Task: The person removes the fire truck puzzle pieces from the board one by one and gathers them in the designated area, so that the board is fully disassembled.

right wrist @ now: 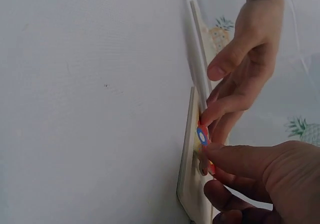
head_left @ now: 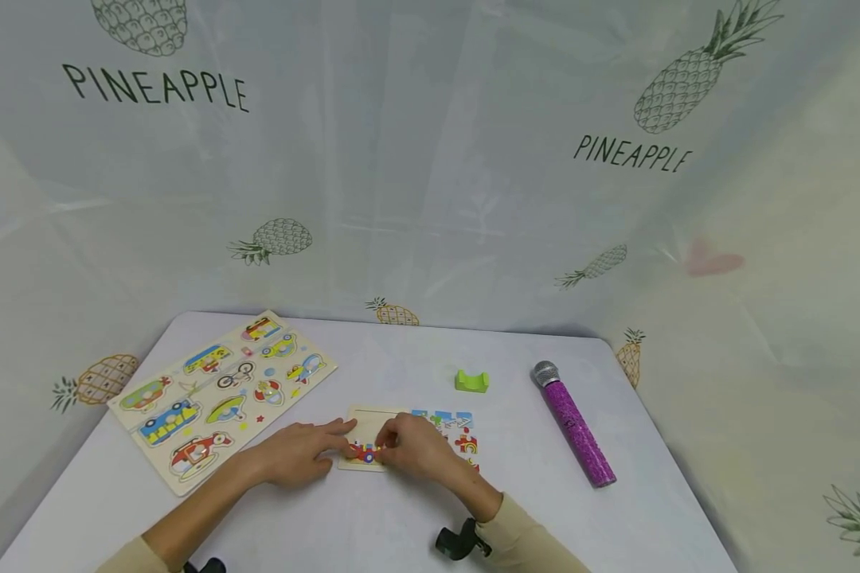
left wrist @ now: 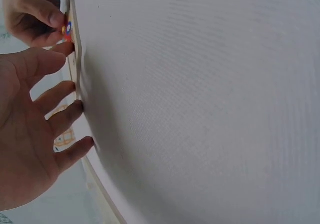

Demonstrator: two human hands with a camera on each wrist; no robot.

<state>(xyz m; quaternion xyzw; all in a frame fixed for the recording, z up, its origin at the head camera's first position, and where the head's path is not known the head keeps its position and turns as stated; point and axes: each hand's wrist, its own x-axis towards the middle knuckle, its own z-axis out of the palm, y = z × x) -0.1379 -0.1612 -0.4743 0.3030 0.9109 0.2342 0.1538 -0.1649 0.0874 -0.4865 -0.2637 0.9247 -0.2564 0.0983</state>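
A small wooden puzzle tray lies on the table between the hands, its light frame partly covered by them. My right hand pinches a red jigsaw piece with a blue-and-white wheel between thumb and fingers, low over the tray. From the other side, my left hand reaches in with its fingers spread, the index finger touching the red pieces on the tray. In the left wrist view its other fingertips come down by the tray's side. Whether the pinched piece lies flat cannot be told.
Several loose jigsaw pieces lie right of the tray. A large vehicle puzzle board is at the left, a green bracket-shaped block behind, and a glittery purple microphone at the right. A pineapple-print curtain surrounds the table.
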